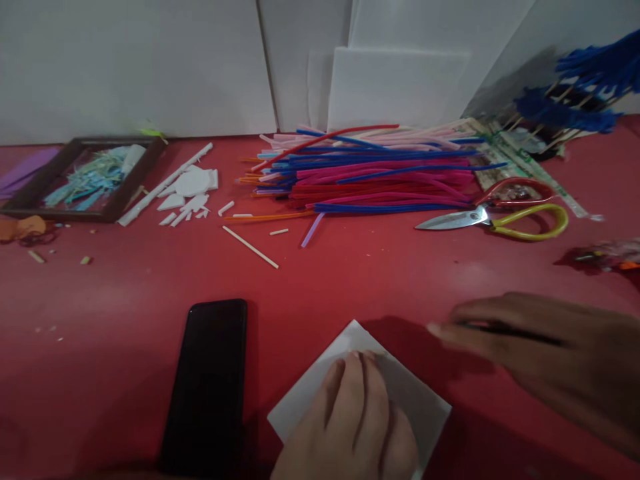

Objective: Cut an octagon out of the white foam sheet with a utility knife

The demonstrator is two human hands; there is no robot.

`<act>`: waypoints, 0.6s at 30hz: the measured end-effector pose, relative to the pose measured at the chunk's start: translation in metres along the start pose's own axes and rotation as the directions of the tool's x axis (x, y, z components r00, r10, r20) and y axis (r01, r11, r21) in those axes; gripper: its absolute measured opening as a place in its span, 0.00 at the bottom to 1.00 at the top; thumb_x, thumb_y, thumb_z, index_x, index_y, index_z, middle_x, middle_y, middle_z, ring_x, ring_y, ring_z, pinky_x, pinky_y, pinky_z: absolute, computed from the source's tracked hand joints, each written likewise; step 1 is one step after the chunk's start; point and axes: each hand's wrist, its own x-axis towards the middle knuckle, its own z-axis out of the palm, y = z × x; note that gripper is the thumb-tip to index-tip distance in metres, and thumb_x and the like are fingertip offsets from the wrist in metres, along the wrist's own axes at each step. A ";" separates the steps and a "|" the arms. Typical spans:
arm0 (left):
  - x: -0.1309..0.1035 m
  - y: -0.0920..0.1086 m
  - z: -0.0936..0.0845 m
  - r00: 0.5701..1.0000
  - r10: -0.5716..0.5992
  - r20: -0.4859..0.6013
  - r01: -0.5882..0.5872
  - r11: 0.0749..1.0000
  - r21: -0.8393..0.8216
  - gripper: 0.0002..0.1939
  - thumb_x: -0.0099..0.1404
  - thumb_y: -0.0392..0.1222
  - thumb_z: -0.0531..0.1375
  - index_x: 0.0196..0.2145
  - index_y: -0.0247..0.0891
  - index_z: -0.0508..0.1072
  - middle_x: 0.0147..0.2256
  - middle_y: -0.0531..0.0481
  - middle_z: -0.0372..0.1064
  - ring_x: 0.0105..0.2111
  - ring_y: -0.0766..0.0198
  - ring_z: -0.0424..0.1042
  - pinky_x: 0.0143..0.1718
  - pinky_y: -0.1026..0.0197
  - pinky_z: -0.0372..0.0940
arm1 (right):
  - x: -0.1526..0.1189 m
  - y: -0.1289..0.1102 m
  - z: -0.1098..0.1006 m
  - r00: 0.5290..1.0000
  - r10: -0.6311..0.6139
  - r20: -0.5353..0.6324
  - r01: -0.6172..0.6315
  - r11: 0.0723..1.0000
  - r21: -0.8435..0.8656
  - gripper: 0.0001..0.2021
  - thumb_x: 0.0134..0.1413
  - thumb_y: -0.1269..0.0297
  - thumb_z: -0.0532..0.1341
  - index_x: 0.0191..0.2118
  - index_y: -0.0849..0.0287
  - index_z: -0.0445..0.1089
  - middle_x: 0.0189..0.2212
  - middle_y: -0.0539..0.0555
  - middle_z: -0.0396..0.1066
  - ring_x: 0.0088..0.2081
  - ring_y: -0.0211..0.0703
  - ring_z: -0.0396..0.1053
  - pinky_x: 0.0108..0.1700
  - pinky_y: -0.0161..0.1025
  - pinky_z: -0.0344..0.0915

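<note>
A white square of paper [425,403] lies cornerwise on the red tabletop near the front edge. My left hand [350,427] rests flat on it, fingers close together and fingertips pressing near its upper corner; part of the sheet is hidden beneath. To the right, my right hand [540,353] hovers apart from the paper, blurred, with its fingers stretched out to the left. A dark gap shows between those fingers, and I make out no held thing there. Left of the paper lies a black phone [207,387].
Behind lie bundled pipe cleaners [380,173] and scissors [480,217] with red and yellow handles. A brown frame [113,207], white scraps [193,183] and a thin stick [250,247] lie further left. Blue decorations on sticks [570,110] stand at the back right.
</note>
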 end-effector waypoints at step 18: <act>0.054 -0.123 0.017 0.888 0.162 0.431 -0.132 0.986 -0.101 0.11 0.68 0.24 0.54 0.37 0.36 0.72 0.34 0.48 0.70 0.33 0.57 0.67 0.33 0.57 0.61 | 0.032 0.023 0.030 0.962 0.202 -0.181 -0.218 0.973 -0.073 0.18 0.72 0.69 0.51 0.58 0.54 0.73 0.44 0.60 0.77 0.43 0.53 0.78 0.43 0.49 0.77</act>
